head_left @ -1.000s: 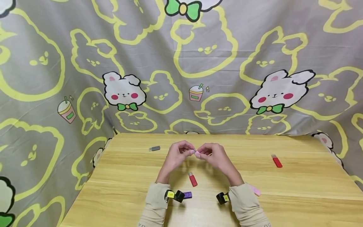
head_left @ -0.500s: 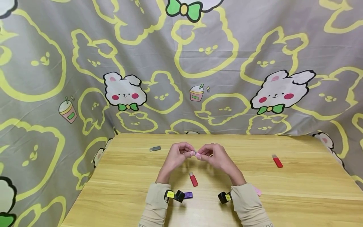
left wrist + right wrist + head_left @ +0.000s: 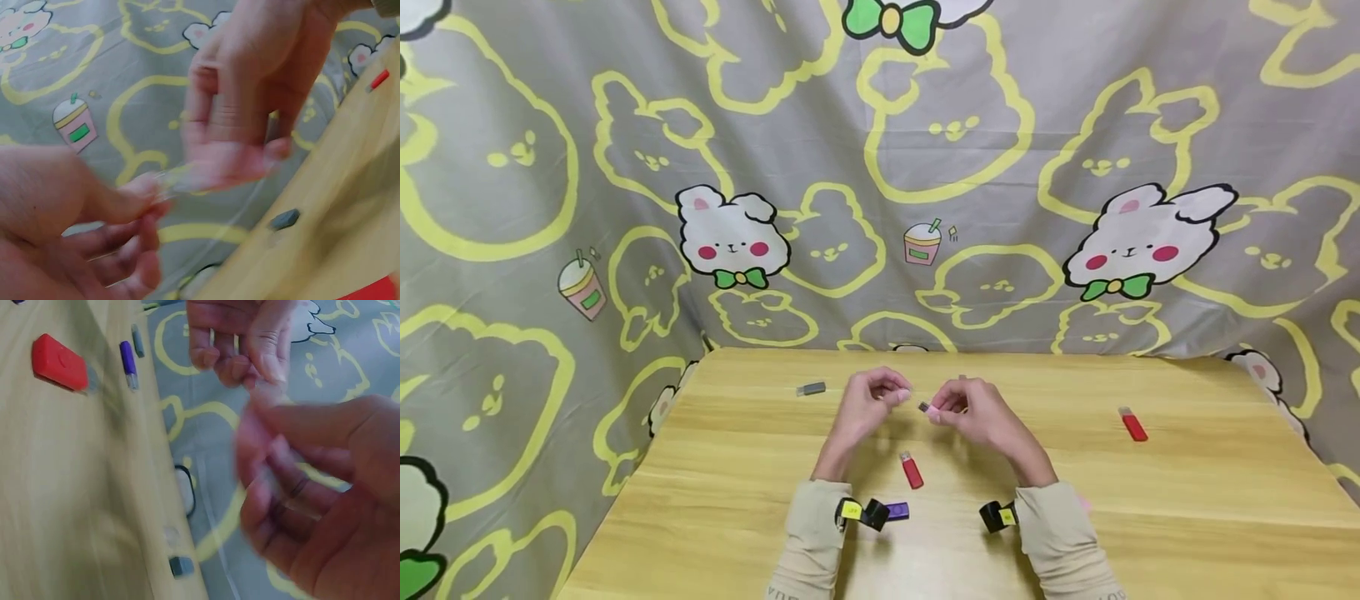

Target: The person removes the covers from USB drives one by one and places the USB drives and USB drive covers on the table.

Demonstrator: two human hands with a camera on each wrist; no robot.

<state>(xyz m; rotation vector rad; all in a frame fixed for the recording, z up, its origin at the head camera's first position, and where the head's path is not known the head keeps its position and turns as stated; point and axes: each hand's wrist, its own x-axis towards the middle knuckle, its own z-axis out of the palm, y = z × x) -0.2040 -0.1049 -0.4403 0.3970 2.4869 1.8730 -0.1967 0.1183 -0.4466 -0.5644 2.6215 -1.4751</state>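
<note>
In the head view, the right hand (image 3: pixel 981 410) pinches a small pink USB stick (image 3: pixel 933 412), its metal plug bared and pointing left. The left hand (image 3: pixel 868 404) pinches a small clear cap (image 3: pixel 911 392) between thumb and fingertips, with a narrow gap between it and the plug. The left wrist view has the clear cap (image 3: pixel 165 181) at the left fingertips and the blurred pink stick (image 3: pixel 228 164) under the right fingers. Blur in the right wrist view hides most of what the right hand (image 3: pixel 319 487) pinches.
On the wooden table (image 3: pixel 737 500) lie a grey stick (image 3: pixel 812 388) at the back left, a red stick (image 3: pixel 912 472) and a purple stick (image 3: pixel 898 511) between the forearms, and another red stick (image 3: pixel 1134 426) at right. The right sleeve mostly covers a pink item (image 3: pixel 1086 503).
The hands have drawn slightly apart, the left up and leftward. The clear cap and the pink stick, together earlier, are now separate, and the metal plug shows.
</note>
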